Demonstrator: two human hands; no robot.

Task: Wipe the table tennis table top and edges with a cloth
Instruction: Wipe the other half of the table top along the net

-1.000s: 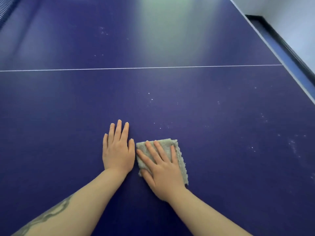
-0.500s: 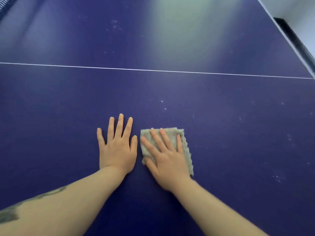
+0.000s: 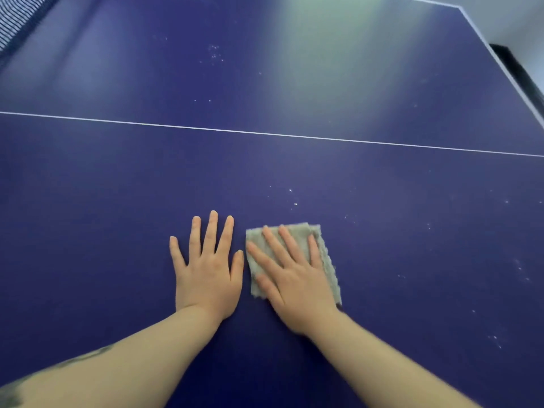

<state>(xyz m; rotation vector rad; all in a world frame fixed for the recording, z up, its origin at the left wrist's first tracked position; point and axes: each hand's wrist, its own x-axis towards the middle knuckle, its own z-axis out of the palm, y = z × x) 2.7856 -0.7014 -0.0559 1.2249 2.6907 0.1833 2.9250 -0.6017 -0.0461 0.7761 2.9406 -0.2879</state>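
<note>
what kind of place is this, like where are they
Probably an indoor games or sports room. The dark blue table tennis table top bears a thin white line, a strip of net shows top left, and a pale wall stands behind.

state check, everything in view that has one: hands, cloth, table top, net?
left hand: flat on the table, fingers spread, holds nothing
right hand: flat, fingers straight, presses the cloth
cloth: folded, lying on the table under the right hand
table top: white specks scattered, mostly to the right of the cloth
net: up, only a corner shows
</note>
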